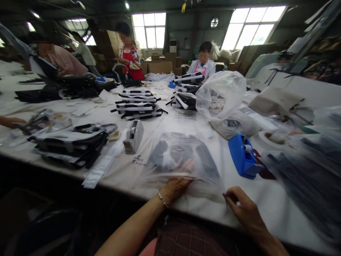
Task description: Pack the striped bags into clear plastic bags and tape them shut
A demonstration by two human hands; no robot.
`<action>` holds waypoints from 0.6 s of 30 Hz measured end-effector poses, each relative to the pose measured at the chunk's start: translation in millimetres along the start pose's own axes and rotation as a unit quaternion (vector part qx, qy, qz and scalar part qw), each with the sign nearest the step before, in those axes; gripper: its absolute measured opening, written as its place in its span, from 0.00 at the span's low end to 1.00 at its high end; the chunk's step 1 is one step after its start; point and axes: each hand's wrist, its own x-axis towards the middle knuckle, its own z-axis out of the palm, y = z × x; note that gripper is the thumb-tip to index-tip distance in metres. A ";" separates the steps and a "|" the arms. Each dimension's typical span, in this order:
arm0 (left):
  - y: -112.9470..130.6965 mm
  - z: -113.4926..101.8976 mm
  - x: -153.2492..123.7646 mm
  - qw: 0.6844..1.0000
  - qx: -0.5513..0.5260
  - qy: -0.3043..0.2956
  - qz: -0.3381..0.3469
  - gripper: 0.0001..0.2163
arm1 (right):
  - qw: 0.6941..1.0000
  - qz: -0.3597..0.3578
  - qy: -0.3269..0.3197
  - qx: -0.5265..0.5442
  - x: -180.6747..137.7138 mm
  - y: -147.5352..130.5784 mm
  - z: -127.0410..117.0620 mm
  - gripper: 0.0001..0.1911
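Note:
A transparent plastic bag [183, 142] lies on the white table in front of me, with a dark, folded item and white parts showing through it. My left hand [177, 186], a bracelet at the wrist, reaches in through the bag's near opening. Its fingers look stretched out and apart under the film, resting on the contents. At the bag's near right corner, my right hand [241, 204] pinches the plastic edge between thumb and forefinger. To the right of the bag stands a blue tape dispenser [243, 156]. A grey tape dispenser [133, 136] is at its upper left.
Stacks of black-and-white strapped items [138, 105] stand farther back, another stack [70, 147] at left. White strips [102, 165] overhang the front edge. A puffed plastic bag [226, 92] and bagged dark goods [303, 177] occupy the right. Several people work around the table; a co-worker's hand [12, 121] enters at far left.

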 end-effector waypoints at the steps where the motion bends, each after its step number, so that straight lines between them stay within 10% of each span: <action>1: -7.0 -5.4 -13.5 0.999 0.011 0.011 -0.041 0.16 | 1.000 -0.008 -0.007 0.000 0.8 -2.9 -4.8 0.09; 7: -26.4 -27.1 -83.7 0.970 0.096 0.036 -0.221 0.24 | 0.997 -0.063 0.049 0.003 68.9 -58.3 4.1 0.08; 12: -15.2 -28.3 -103.7 0.955 0.096 0.024 -0.280 0.28 | 0.977 -0.173 -0.106 -0.059 117.2 -89.0 72.2 0.22; 18: -2.4 -36.5 -153.4 0.931 0.098 0.026 -0.350 0.30 | 0.946 -0.235 -0.188 -0.120 97.6 -67.3 104.6 0.39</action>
